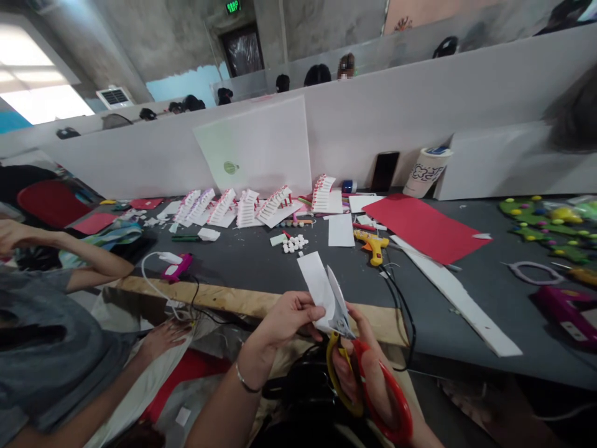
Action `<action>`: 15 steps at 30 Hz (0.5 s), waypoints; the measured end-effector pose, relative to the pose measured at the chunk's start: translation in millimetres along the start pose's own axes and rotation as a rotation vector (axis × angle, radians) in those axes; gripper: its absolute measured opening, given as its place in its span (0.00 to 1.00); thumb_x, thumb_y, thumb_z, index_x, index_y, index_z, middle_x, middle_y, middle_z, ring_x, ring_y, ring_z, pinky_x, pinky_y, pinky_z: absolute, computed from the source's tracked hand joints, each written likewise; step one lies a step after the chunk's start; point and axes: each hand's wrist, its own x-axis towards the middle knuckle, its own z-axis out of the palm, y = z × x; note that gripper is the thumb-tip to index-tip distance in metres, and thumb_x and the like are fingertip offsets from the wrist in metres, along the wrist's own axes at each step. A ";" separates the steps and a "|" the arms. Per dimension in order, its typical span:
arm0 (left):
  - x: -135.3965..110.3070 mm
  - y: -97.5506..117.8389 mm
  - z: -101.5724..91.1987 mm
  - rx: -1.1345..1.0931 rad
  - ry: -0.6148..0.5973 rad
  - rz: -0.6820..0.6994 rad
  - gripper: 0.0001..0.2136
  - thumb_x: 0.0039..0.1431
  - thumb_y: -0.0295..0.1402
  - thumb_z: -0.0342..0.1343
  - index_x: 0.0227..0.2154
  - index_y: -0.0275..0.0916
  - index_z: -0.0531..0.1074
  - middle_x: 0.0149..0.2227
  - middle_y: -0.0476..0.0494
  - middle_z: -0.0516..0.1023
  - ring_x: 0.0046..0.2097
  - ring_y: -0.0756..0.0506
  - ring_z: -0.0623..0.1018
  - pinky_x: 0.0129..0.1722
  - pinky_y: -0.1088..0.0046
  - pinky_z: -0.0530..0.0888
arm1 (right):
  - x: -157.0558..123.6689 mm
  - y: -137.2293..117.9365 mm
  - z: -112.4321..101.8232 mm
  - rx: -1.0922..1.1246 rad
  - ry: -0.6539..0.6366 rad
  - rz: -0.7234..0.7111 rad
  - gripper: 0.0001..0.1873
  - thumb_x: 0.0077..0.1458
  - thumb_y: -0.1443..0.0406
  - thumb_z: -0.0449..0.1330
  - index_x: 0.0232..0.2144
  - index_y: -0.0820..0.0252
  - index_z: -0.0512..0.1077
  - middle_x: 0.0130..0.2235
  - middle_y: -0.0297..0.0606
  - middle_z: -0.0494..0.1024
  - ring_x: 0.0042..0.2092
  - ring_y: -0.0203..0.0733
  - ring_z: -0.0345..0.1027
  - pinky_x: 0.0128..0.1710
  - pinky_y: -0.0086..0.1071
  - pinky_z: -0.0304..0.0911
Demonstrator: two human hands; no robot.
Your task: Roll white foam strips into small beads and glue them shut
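My left hand (298, 316) pinches a strip of white paper (315, 277) between thumb and fingers, above the table's front edge. My right hand (373, 367) is wrapped round the handles of a pair of scissors (394, 404), one handle red and the other yellow. The scissor blades point up and away from me, against the right side of the paper strip, which partly hides them. Just beyond the paper lies a small heap of white pellets (295, 244). A yellow glue gun (373, 244) rests on the table to the right of the heap.
Several small white stair models with red posts (275, 205) line the back. Red sheet (429, 227), white board strip (457, 295), paper cup (426, 173) and phone (385, 171) are on the right. A co-worker in grey (41, 348) sits at left. A black cord (403, 298) hangs over the edge.
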 end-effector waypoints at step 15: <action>0.3 -9.9 -18.8 0.080 -0.019 -0.046 0.19 0.43 0.44 0.70 0.31 0.32 0.80 0.28 0.44 0.78 0.26 0.52 0.74 0.26 0.78 0.75 | 9.4 5.5 -10.9 -0.109 -0.115 -0.052 0.52 0.50 0.36 0.55 0.68 0.37 0.34 0.25 0.26 0.70 0.18 0.31 0.54 0.17 0.25 0.53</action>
